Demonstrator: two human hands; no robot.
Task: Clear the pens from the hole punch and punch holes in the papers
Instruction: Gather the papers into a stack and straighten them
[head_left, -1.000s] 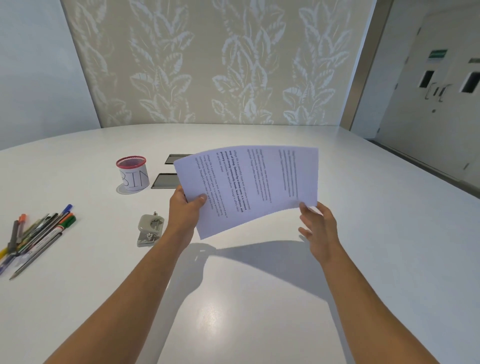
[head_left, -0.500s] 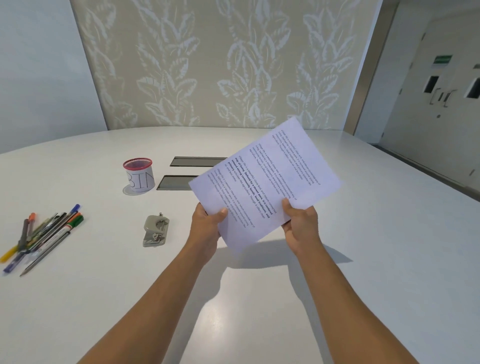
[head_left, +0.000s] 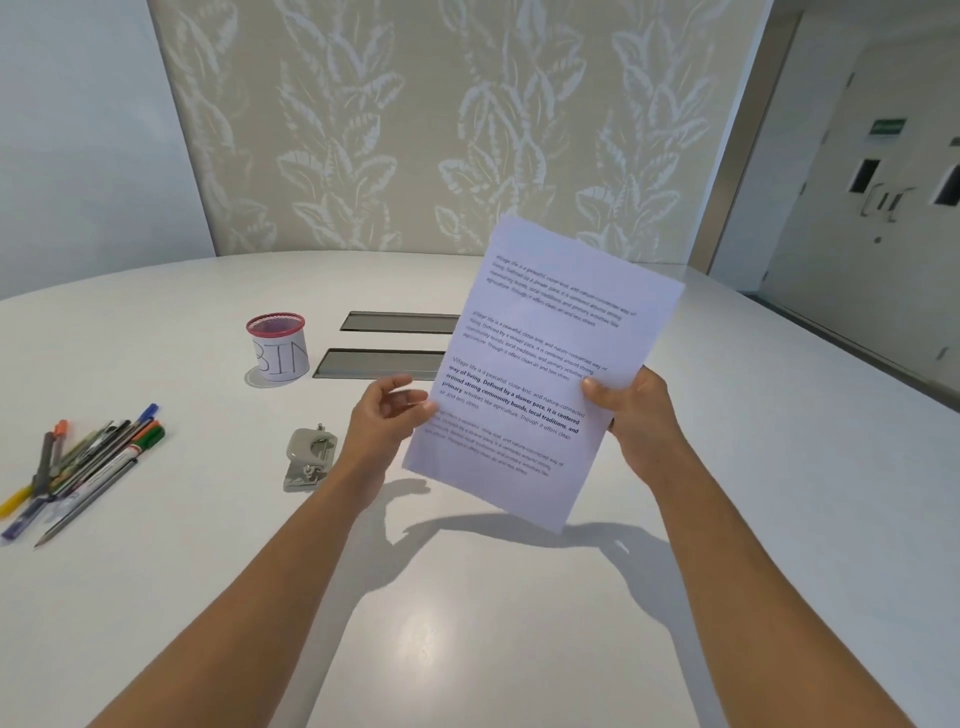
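The thin stack of white printed paper sheets (head_left: 545, 364) is held upright and tilted above the white counter (head_left: 467, 623), right of centre; the right hand (head_left: 631, 415) pinches its right edge, thumb on the printed face, while the left hand (head_left: 387, 415) hovers at the left edge with loosely curled fingers, grasping nothing; the small grey metal hole punch (head_left: 310, 457) sits on the counter just left of the left wrist, with the coloured pens and pencils (head_left: 83, 467) lying well apart at far left; the sheets look light and floppy, likely to sag or fan, so supporting both long edges seems wise
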